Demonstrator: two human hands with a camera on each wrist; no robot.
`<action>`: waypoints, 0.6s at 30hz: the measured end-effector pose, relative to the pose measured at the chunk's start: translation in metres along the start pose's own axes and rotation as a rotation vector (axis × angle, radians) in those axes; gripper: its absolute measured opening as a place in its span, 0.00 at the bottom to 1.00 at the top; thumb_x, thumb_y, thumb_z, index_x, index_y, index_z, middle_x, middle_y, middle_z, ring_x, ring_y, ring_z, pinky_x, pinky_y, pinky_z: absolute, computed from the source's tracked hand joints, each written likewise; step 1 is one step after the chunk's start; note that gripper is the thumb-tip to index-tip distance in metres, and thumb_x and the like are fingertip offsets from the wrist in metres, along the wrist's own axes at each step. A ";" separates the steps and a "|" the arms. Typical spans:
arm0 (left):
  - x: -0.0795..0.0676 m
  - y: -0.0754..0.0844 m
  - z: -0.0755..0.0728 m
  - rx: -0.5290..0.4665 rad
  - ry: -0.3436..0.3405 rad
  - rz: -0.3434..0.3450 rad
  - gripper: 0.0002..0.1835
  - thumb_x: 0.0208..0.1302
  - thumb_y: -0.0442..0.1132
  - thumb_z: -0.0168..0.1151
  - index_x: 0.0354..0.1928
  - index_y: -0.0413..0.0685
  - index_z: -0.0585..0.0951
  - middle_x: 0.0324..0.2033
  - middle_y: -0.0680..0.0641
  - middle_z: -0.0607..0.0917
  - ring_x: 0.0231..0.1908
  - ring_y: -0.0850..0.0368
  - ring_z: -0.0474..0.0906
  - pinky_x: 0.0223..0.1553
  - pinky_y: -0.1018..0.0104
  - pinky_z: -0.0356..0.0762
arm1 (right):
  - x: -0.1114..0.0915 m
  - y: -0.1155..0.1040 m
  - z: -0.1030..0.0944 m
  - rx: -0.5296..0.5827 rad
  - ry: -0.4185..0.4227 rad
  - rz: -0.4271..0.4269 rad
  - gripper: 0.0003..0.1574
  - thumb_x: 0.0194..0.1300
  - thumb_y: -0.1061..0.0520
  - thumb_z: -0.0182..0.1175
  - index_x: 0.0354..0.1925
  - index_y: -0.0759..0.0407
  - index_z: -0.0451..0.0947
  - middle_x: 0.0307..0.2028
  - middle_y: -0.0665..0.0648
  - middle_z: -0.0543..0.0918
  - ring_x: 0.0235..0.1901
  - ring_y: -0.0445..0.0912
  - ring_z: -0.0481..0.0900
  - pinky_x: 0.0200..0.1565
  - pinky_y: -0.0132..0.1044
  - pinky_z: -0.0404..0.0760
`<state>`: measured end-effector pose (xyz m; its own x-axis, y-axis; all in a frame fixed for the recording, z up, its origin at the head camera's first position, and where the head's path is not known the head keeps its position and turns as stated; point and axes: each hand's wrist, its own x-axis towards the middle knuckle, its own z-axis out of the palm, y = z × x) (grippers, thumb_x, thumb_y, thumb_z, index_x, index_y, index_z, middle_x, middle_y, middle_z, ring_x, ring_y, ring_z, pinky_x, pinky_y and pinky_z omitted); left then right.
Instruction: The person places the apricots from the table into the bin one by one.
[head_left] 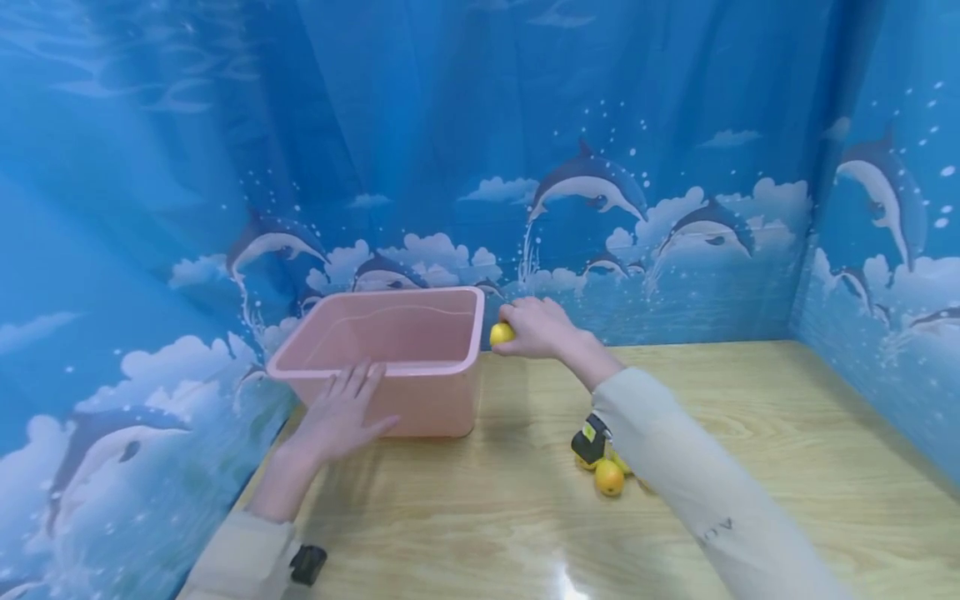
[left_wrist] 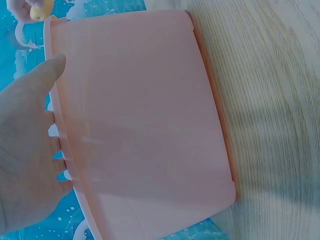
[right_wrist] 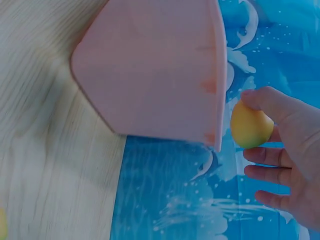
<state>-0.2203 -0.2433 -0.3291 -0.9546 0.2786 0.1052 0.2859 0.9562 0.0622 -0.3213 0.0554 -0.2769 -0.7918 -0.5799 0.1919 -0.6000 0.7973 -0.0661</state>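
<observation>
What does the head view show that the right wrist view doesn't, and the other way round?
Only the head view: the left hand at the front rim of the pink bin, the bin's inside, and the pale sleeves.

Only the right wrist view: the greenish end of the held yellow fruit and gaps between the right hand's lower fingers.

Both: that hand holding the fruit near the bin, the wooden table and the blue backdrop. A yellow sliver at the right wrist view's edge is too cut off to identify.
</observation>
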 end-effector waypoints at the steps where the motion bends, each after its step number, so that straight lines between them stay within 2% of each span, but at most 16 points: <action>1: 0.000 0.000 0.000 -0.002 0.001 0.001 0.48 0.62 0.66 0.47 0.72 0.42 0.46 0.70 0.36 0.46 0.68 0.36 0.39 0.66 0.42 0.38 | 0.002 -0.002 -0.001 0.008 0.004 -0.002 0.21 0.56 0.40 0.61 0.39 0.54 0.75 0.28 0.51 0.74 0.28 0.46 0.69 0.27 0.36 0.66; 8: 0.002 0.001 0.000 -0.005 -0.005 -0.012 0.48 0.62 0.66 0.46 0.72 0.43 0.45 0.71 0.36 0.45 0.69 0.37 0.38 0.66 0.43 0.38 | 0.017 -0.019 -0.003 0.043 -0.002 -0.015 0.20 0.58 0.39 0.59 0.39 0.51 0.74 0.29 0.50 0.73 0.29 0.45 0.69 0.29 0.36 0.65; 18: -0.001 0.002 -0.003 0.001 -0.013 -0.020 0.47 0.63 0.65 0.47 0.72 0.41 0.46 0.70 0.35 0.45 0.68 0.36 0.39 0.66 0.43 0.38 | 0.032 -0.047 0.011 0.001 0.028 -0.050 0.19 0.57 0.39 0.59 0.41 0.50 0.75 0.32 0.48 0.73 0.31 0.43 0.69 0.28 0.35 0.67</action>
<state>-0.2182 -0.2417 -0.3264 -0.9612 0.2601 0.0915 0.2663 0.9618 0.0631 -0.3194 -0.0029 -0.2786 -0.7572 -0.6142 0.2220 -0.6389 0.7672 -0.0568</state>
